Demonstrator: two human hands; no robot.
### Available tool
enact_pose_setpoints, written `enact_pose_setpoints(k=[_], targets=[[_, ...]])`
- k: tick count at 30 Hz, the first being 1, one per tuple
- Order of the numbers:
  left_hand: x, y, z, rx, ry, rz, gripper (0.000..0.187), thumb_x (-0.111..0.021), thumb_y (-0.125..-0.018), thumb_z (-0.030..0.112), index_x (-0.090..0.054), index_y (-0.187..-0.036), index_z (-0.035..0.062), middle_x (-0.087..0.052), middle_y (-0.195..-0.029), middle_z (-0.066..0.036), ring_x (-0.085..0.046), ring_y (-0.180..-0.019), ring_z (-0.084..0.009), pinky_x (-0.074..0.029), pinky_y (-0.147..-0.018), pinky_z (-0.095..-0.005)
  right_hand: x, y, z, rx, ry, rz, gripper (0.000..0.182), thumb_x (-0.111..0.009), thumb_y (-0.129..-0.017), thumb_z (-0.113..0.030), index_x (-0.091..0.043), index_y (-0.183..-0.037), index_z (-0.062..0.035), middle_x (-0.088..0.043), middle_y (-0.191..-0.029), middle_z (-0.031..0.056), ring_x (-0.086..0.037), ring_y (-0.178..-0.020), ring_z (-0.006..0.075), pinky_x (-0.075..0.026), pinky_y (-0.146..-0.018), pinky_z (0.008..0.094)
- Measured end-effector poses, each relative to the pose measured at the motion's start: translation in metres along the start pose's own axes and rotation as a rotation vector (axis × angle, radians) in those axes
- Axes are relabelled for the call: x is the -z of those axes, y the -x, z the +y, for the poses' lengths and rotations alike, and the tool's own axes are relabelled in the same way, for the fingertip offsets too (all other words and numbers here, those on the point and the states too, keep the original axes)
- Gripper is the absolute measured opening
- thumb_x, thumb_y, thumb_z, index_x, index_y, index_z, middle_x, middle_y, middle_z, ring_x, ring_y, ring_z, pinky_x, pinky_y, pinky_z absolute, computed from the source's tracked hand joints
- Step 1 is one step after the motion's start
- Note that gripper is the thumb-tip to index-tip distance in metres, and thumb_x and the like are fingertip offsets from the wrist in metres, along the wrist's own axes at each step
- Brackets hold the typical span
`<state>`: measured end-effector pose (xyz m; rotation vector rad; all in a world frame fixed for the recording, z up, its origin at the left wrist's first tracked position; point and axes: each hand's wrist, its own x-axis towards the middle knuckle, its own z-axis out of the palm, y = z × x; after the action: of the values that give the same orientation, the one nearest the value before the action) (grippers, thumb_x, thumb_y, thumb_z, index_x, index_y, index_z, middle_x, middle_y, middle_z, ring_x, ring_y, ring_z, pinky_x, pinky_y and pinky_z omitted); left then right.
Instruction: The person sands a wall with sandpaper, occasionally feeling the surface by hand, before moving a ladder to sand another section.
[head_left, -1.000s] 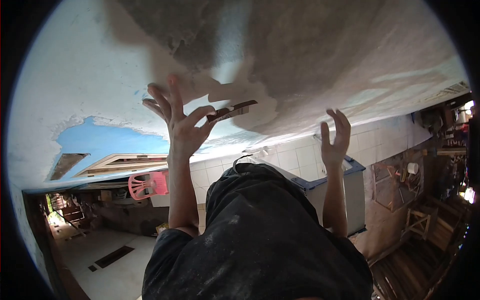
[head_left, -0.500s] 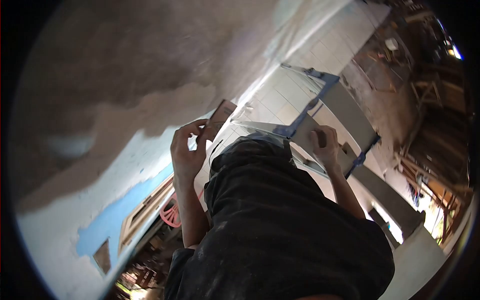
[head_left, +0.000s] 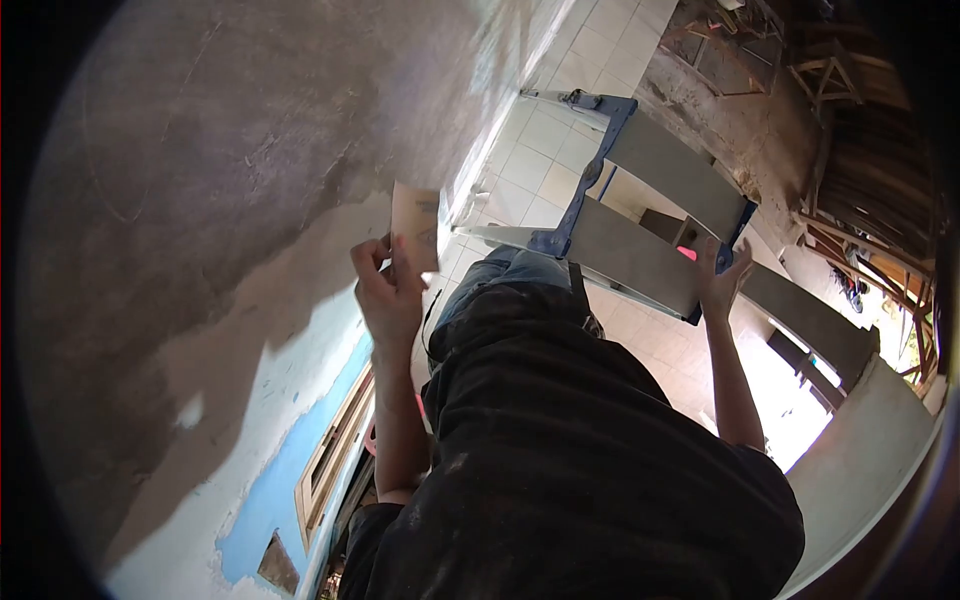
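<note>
My left hand (head_left: 388, 295) pinches a piece of sandpaper (head_left: 414, 228) between thumb and fingers. Its tan backing, with dark print, faces me, and it overlaps the plastered wall (head_left: 270, 130) in this view. My right hand (head_left: 722, 278) is out to the right with its fingers apart and nothing in it. It overlaps the blue end of a grey plank on the folding ladder (head_left: 640, 235), just beside a small pink spot.
The wall is grey-brown, with white and light blue patches (head_left: 262, 505) lower left beside a wooden frame (head_left: 335, 450). Pale floor tiles (head_left: 560, 150) lie below the ladder. Wooden trusses and roofing (head_left: 870, 170) are at the right, near a grey slab (head_left: 860, 490).
My right hand has moved right, and its curled fingers have spread. The sandpaper has turned so its printed backing faces me. The whole view has shifted slightly.
</note>
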<state>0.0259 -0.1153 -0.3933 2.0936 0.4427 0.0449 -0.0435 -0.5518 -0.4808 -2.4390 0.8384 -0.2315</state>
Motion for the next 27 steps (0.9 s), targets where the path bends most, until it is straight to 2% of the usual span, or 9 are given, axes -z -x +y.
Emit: enact_pose_setpoints(k=[4,5,7,12,14,16,18,24,27], targets=[[-0.046,-0.012,0.006,-0.005,0.49,-0.107,0.023,-0.052,-0.096,0.017,-0.035,-0.091,0.0015,-0.051,-0.087,-0.012,-0.063,-0.076,-0.0174,-0.057,-0.067,-0.0327,-0.007,0.003,0.017,-0.296,-0.233,-0.076,0.07,-0.064,-0.085,-0.049,-0.04,-0.128,0.0004,-0.052,-0.124,0.014,-0.05,-0.112,0.0221,-0.036,-0.095,0.0351],[-0.055,-0.014,0.009,0.046,0.552,-0.151,0.024,-0.051,-0.096,0.018,-0.035,-0.091,0.0012,-0.05,-0.088,-0.011,-0.062,-0.08,-0.017,-0.057,-0.071,-0.0338,-0.002,0.002,0.013,-0.402,-0.38,-0.13,0.059,-0.064,-0.084,-0.049,-0.051,-0.117,-0.002,-0.061,-0.102,0.0076,-0.056,-0.094,0.0158,-0.039,-0.088,0.0293],[-0.07,-0.019,0.014,0.143,0.676,-0.238,0.026,-0.05,-0.097,0.02,-0.035,-0.089,0.0006,-0.049,-0.089,-0.009,-0.058,-0.09,-0.0162,-0.056,-0.079,-0.0359,-0.002,0.001,0.016,-0.566,-0.48,-0.188,0.05,-0.063,-0.085,-0.05,-0.058,-0.104,-0.004,-0.06,-0.09,0.0037,-0.055,-0.084,0.0135,-0.04,-0.082,0.0272],[-0.116,-0.013,0.033,0.126,0.432,-0.577,0.036,-0.041,-0.1,0.033,-0.051,-0.096,-0.0013,-0.052,-0.09,-0.007,-0.048,-0.085,-0.0152,-0.039,-0.081,-0.0277,-0.007,-0.003,0.017,-0.668,-0.43,-0.215,0.047,-0.055,-0.088,-0.054,-0.063,-0.084,-0.0081,-0.056,-0.081,0.0005,-0.05,-0.077,0.0119,-0.039,-0.074,0.0269],[-0.133,-0.007,0.038,0.0,0.422,-0.758,0.04,-0.04,-0.1,0.034,-0.052,-0.107,-0.0028,-0.056,-0.101,-0.012,-0.051,-0.094,-0.0184,-0.039,-0.088,-0.0286,-0.008,-0.005,0.022,-0.704,-0.317,-0.234,0.049,-0.05,-0.089,-0.057,-0.062,-0.084,-0.009,-0.056,-0.08,0.0003,-0.05,-0.078,0.0115,-0.039,-0.074,0.0273],[-0.149,0.008,0.041,-0.036,0.426,-0.816,0.047,-0.038,-0.1,0.036,-0.05,-0.122,-0.0042,-0.045,-0.133,-0.022,-0.046,-0.122,-0.0278,-0.035,-0.101,-0.0367,-0.011,-0.004,0.034,-0.733,-0.358,-0.238,0.05,-0.05,-0.089,-0.059,-0.061,-0.081,-0.0108,-0.055,-0.081,0.0005,-0.05,-0.08,0.0117,-0.038,-0.075,0.0273],[-0.169,0.028,0.028,-0.374,0.234,-0.644,0.042,-0.04,-0.1,0.033,-0.056,-0.108,-0.0048,-0.035,-0.138,-0.029,-0.044,-0.123,-0.0396,-0.036,-0.099,-0.0429,-0.01,-0.004,0.029,-0.723,-0.395,-0.239,0.048,-0.053,-0.087,-0.059,-0.062,-0.081,-0.0115,-0.056,-0.084,0.0006,-0.05,-0.083,0.0126,-0.038,-0.079,0.0268],[-0.185,0.032,0.018,-0.557,0.044,-0.579,0.019,-0.051,-0.094,0.015,-0.054,-0.086,-0.0016,-0.027,-0.136,-0.041,-0.045,-0.116,-0.0516,-0.041,-0.091,-0.0506,-0.012,-0.005,0.031,-0.787,-0.424,-0.283,0.044,-0.052,-0.088,-0.057,-0.057,-0.073,-0.0161,-0.048,-0.067,-0.0054,-0.045,-0.064,0.0106,-0.036,-0.061,0.0266],[-0.19,0.033,0.015,-0.693,0.015,-0.488,0.011,-0.052,-0.092,0.009,-0.055,-0.09,-0.0016,-0.048,-0.121,-0.032,-0.051,-0.107,-0.0514,-0.042,-0.089,-0.0554,-0.013,-0.002,0.027,-0.794,-0.391,-0.241,0.045,-0.053,-0.087,-0.059,-0.057,-0.074,-0.0158,-0.046,-0.066,-0.0056,-0.043,-0.063,0.0091,-0.035,-0.059,0.0255]])
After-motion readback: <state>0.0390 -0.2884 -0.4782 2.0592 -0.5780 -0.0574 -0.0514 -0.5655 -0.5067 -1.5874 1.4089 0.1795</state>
